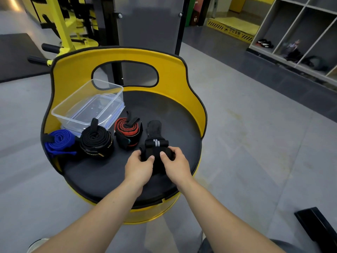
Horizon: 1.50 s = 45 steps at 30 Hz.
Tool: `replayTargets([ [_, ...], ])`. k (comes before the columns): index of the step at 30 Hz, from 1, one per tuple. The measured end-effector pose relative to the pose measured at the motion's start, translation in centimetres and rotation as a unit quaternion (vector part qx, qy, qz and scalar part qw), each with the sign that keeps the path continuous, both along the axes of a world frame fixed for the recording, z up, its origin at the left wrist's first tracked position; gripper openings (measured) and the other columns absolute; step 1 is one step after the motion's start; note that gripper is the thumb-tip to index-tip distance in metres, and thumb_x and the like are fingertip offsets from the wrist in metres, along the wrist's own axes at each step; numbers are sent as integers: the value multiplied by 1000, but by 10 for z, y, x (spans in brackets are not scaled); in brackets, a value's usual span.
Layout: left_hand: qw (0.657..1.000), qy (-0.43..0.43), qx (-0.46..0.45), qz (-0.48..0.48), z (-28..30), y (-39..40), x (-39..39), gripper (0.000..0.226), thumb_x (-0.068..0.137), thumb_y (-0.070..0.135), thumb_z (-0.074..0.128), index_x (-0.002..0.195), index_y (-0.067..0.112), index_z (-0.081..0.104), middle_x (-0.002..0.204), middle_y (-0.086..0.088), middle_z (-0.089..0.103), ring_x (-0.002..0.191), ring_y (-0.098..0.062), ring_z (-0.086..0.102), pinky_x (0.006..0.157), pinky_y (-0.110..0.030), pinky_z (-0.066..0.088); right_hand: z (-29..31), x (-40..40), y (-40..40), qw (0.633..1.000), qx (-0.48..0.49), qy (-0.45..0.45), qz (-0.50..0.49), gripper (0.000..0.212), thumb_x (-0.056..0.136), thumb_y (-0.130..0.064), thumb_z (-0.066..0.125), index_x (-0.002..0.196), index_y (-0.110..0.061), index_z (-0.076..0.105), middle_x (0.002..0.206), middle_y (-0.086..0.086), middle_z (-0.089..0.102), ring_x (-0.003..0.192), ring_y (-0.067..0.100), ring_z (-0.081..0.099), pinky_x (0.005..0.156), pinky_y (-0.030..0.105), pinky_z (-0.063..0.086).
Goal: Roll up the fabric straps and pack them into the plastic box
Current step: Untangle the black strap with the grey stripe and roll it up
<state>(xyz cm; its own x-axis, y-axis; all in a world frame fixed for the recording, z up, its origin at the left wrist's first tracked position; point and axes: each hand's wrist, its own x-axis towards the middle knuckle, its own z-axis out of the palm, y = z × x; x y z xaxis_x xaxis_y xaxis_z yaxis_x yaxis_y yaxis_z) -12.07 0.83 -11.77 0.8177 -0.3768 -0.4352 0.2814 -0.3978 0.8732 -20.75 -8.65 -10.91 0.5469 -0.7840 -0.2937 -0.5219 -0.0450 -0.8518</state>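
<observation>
Rolling is the step in hand: left hand point(139, 164) and right hand point(176, 161) both pinch the black fabric strap with grey stripes point(156, 146), fingers curled round its rolled end, on the black padded worktop point(173, 115) right of the clear plastic box point(87, 105). Next, I judge, they must wind towards its flat tail while keeping the roll tight.

Both arms reach forward, left hand point(140, 166) and right hand point(174, 164) curled close together.
</observation>
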Motion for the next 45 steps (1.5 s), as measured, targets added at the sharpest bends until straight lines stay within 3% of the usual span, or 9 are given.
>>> replayTargets([
  [4, 1000, -6, -2, -11, -5, 9, -1, 30, 91, 29, 69, 120, 29, 62, 109, 9, 70, 100, -16, 67, 92, -41, 57, 2, -9, 2, 999, 29, -5, 30, 37, 95, -30, 63, 130, -33, 53, 114, -8, 66, 96, 7, 64, 71, 22, 53],
  [11, 995, -79, 20, -50, 1, 11, 10, 41, 93, 40, 69, 131, 41, 53, 112, 2, 64, 101, -20, 63, 85, -33, 50, -5, -2, 3, 997, -57, 53, 25, 49, 94, -53, 59, 135, -27, 55, 123, -5, 65, 114, 19, 62, 99, 42, 53],
  [15, 994, -94, 28, -49, 1, 1, 17, 42, 93, 45, 67, 133, 40, 57, 117, 4, 63, 113, -22, 60, 103, -40, 50, -4, 12, -1, 996, -79, 45, 11, 48, 96, -50, 58, 138, -28, 50, 131, -3, 57, 120, 20, 57, 102, 40, 49],
  [20, 998, -34, 3, -61, -8, 2, 17, 36, 71, 51, 77, 103, 50, 61, 114, 5, 67, 103, -20, 68, 91, -45, 60, -5, 14, -12, 999, -12, 33, 8, 38, 87, -50, 67, 120, -33, 58, 116, -5, 65, 106, 19, 64, 94, 46, 56],
  [27, 998, -39, -13, -49, -13, 5, 23, 28, 76, 41, 82, 96, 50, 64, 111, 7, 68, 101, -17, 68, 89, -43, 60, -2, 24, -44, 999, 31, 0, -23, 24, 87, -39, 73, 103, -21, 71, 103, -6, 72, 97, 14, 68, 95, 36, 54],
  [32, 998, -23, -13, -58, -17, 2, 31, 37, 66, 47, 84, 100, 45, 68, 111, 4, 70, 101, -16, 68, 90, -42, 60, 2, 49, -69, 1000, 2, 28, 6, 38, 92, -30, 72, 126, -13, 68, 112, 3, 73, 105, 21, 68, 102, 39, 52],
  [35, 998, -14, -12, -60, -19, 0, 33, 44, 55, 55, 81, 97, 50, 68, 110, 4, 71, 100, -16, 69, 88, -43, 61, -4, 64, -76, 999, 10, 37, 29, 15, 89, -27, 77, 102, -20, 74, 96, 1, 75, 91, 20, 71, 95, 43, 57],
  [40, 998, -12, -7, -67, -22, -1, 37, 52, 46, 63, 79, 96, 55, 66, 111, 3, 70, 101, -17, 70, 89, -44, 61, -7, 79, -82, 998, -63, 26, 8, 7, 87, -26, 79, 85, -22, 73, 86, -4, 75, 88, 20, 72, 84, 39, 60],
  [45, 998, -16, -6, -63, -22, -1, 38, 39, 60, 49, 84, 96, 49, 69, 114, 1, 68, 103, -19, 68, 89, -44, 61, 19, 83, -83, 982, -180, -13, -49, 17, 90, -27, 77, 104, -18, 79, 86, -10, 70, 87, 9, 66, 87, 28, 54],
])
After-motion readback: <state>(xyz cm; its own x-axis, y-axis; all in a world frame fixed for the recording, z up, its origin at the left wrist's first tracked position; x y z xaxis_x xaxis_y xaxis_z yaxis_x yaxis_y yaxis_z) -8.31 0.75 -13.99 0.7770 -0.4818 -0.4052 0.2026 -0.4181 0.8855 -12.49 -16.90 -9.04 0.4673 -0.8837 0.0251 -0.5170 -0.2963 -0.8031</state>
